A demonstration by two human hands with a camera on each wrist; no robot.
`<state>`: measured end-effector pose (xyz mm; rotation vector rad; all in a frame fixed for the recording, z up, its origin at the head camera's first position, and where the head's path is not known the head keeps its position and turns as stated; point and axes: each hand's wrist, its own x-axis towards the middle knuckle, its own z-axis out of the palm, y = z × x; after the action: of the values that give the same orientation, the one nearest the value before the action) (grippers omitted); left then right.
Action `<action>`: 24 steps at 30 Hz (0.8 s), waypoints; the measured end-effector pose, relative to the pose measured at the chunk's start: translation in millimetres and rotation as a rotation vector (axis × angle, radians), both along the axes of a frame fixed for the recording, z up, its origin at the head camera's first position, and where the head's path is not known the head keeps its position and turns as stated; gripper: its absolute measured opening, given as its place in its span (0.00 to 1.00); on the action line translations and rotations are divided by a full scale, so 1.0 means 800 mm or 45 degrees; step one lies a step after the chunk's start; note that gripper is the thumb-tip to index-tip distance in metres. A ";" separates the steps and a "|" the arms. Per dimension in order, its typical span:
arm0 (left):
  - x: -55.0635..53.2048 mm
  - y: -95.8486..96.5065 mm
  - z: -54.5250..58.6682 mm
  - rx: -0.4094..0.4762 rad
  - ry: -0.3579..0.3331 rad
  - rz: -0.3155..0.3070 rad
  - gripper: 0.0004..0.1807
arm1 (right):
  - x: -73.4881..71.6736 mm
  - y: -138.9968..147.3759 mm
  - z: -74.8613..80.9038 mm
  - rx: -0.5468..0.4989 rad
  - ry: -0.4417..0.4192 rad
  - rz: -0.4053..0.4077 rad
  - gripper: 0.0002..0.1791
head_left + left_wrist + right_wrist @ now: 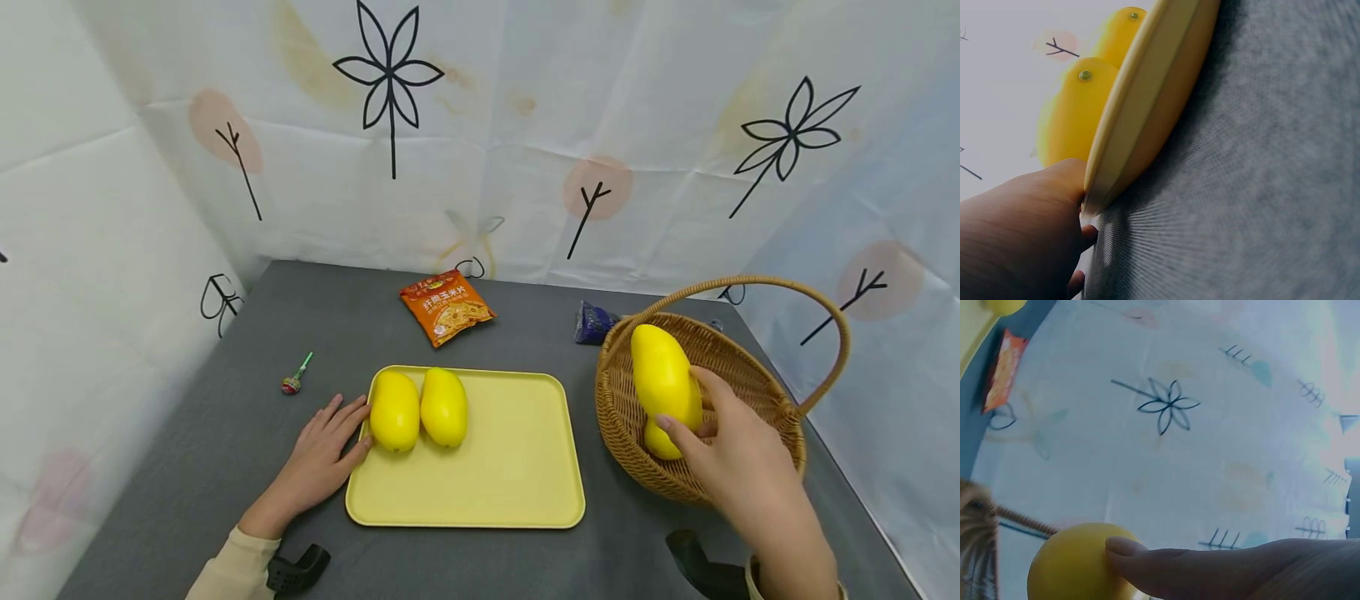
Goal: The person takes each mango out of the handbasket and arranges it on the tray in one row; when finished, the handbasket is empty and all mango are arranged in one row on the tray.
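Note:
My right hand (750, 467) grips a yellow mango (663, 371) over the wicker basket (622, 433), thumb on one side and fingers on the other. Below it, partly covered, another mango (662, 442) lies inside the basket. In the right wrist view, the thumb (1166, 562) presses on the held mango's rounded end (1079, 562). At the left edge of the yellow tray (510, 467), my left hand (318, 458) rests with fingers stretched out and the thumb at the rim. Two mangoes (395, 411) (444, 407) lie side by side on the tray's left part.
An orange snack packet (447, 307) lies behind the tray, and a lollipop (296, 375) lies to its left. A dark blue packet (594, 322) sits beside the basket, whose tall handle (832, 317) arches up at the right. Patterned cloth (510, 125) hangs behind the grey table (225, 400).

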<state>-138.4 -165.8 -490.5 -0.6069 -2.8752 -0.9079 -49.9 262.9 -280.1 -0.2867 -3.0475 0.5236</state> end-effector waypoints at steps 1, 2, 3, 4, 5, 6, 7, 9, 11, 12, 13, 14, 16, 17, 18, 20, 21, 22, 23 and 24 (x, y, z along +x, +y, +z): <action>0.000 0.000 0.000 0.000 -0.001 0.000 0.28 | 0.000 -0.006 0.002 -0.009 0.008 0.008 0.47; 0.000 0.000 0.000 -0.001 -0.002 0.002 0.28 | 0.000 -0.011 0.003 -0.016 0.016 0.018 0.46; 0.000 -0.001 0.001 -0.002 -0.003 0.002 0.29 | 0.000 -0.017 0.005 -0.030 0.023 0.032 0.46; 0.000 -0.001 0.001 -0.003 -0.003 0.004 0.29 | 0.000 -0.023 0.006 -0.038 0.035 0.051 0.45; 0.000 -0.001 0.002 -0.005 -0.011 0.006 0.29 | -0.001 -0.028 0.006 -0.050 0.047 0.073 0.44; 0.000 -0.001 0.002 -0.005 -0.012 0.007 0.29 | -0.002 -0.034 0.007 -0.064 0.058 0.097 0.44; 0.001 -0.001 0.002 -0.007 -0.013 0.008 0.29 | -0.003 -0.040 0.006 -0.075 0.065 0.118 0.43; 0.001 -0.001 0.002 -0.006 -0.004 0.007 0.29 | -0.006 -0.051 0.004 -0.097 0.073 0.161 0.42; 0.002 0.000 0.002 -0.004 0.001 0.004 0.29 | -0.009 -0.062 0.000 -0.106 0.079 0.206 0.41; 0.002 0.000 0.002 -0.003 0.004 0.001 0.29 | -0.011 -0.067 -0.003 -0.109 0.081 0.226 0.40; 0.002 0.000 0.002 -0.004 0.008 -0.001 0.28 | -0.014 -0.072 -0.007 -0.106 0.081 0.242 0.39; 0.001 0.000 0.002 -0.002 0.010 -0.003 0.28 | -0.016 -0.076 -0.011 -0.101 0.083 0.260 0.38; 0.001 0.000 0.002 -0.007 0.006 -0.005 0.28 | -0.021 -0.084 -0.020 -0.086 0.079 0.291 0.36; 0.001 0.000 0.001 -0.011 -0.001 -0.004 0.29 | -0.025 -0.088 -0.025 -0.080 0.067 0.298 0.36; 0.001 0.000 0.000 -0.013 -0.004 -0.003 0.29 | -0.028 -0.092 -0.030 -0.075 0.053 0.301 0.35; 0.001 0.000 0.000 -0.015 -0.006 -0.001 0.29 | -0.037 -0.098 -0.044 -0.058 0.030 0.303 0.35; 0.000 -0.001 -0.001 -0.016 -0.006 0.000 0.29 | -0.041 -0.101 -0.051 -0.058 0.015 0.300 0.35; 0.000 -0.001 -0.002 -0.016 -0.006 0.001 0.29 | -0.046 -0.103 -0.058 -0.056 0.006 0.298 0.35; -0.001 -0.001 -0.002 -0.017 -0.005 0.002 0.29 | -0.050 -0.106 -0.066 -0.055 -0.001 0.294 0.35; -0.001 -0.001 -0.002 -0.014 0.003 0.003 0.29 | -0.053 -0.109 -0.073 -0.053 -0.004 0.292 0.35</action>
<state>-139.2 -166.9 -492.2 -0.6044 -2.8805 -0.8907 -92.7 176.1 -338.8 0.0631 -3.0933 0.5975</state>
